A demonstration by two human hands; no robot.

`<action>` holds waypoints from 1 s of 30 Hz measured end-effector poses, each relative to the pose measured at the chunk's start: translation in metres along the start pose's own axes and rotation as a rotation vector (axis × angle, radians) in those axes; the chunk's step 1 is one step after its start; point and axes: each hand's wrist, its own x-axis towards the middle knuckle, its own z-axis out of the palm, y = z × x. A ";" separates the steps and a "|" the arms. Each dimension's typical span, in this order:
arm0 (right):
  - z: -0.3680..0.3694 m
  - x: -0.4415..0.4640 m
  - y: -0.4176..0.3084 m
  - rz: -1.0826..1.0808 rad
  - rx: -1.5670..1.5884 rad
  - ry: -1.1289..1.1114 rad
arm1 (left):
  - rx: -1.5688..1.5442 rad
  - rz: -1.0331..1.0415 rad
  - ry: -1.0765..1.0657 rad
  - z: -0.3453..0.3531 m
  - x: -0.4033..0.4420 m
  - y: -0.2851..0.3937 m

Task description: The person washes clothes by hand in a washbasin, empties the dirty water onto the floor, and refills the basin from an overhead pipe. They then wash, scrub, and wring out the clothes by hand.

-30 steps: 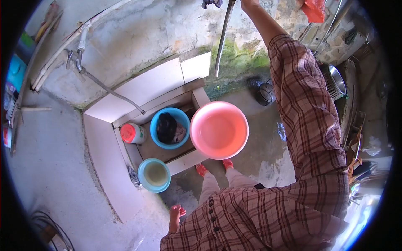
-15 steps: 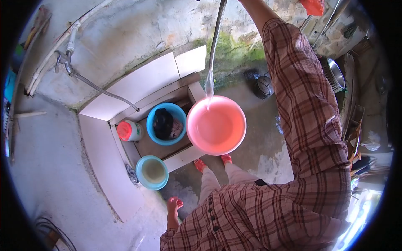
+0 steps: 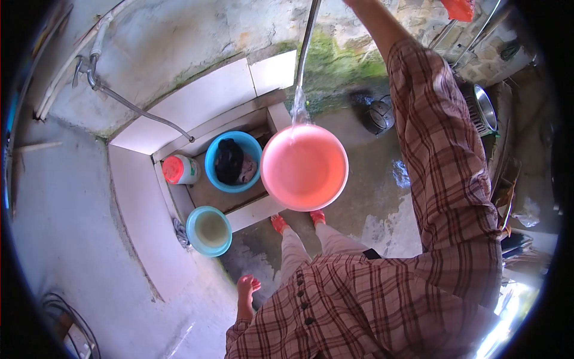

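Observation:
My left hand (image 3: 246, 288) hangs low beside my shirt, fingers loosely bent and apart, holding nothing. Stretched toward the top edge is my right arm (image 3: 382, 24); its hand lies beyond the frame. A pink basin (image 3: 305, 170) sits in the middle, with water in it as far as I can tell. Water streams from a hose (image 3: 307, 48) above and hits near the basin's back rim. Left of it, a blue basin (image 3: 208, 173) holds dark and light cloth (image 3: 230, 163). Nearest my left hand is a light-blue basin (image 3: 192, 226) of cloudy water.
A red-lidded white tub (image 3: 182, 170) stands inside the low tiled ledge (image 3: 254, 213). On the left wall, a tap (image 3: 91, 75) feeds a second hose (image 3: 143, 112). A dark wire-like object (image 3: 379, 115) lies on the wet floor; a metal bowl (image 3: 485, 107) is at right.
The view has shifted slightly, so the basins appear higher and farther left. The stream now strikes near the pink basin's back rim and splashes wider. My left hand stays beside me.

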 end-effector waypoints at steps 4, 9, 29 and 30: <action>-0.020 -0.087 0.056 0.315 -0.366 0.180 | 0.007 -0.016 0.000 0.009 -0.003 -0.004; -0.088 -0.233 0.154 0.814 -0.784 0.083 | 0.024 -0.022 -0.003 0.013 -0.001 -0.001; -0.041 -0.588 0.257 1.634 -0.476 0.889 | 0.123 -0.001 -0.022 0.020 0.046 0.048; -0.062 -0.612 0.276 1.631 -0.185 0.867 | 0.127 -0.003 -0.024 0.022 0.047 0.051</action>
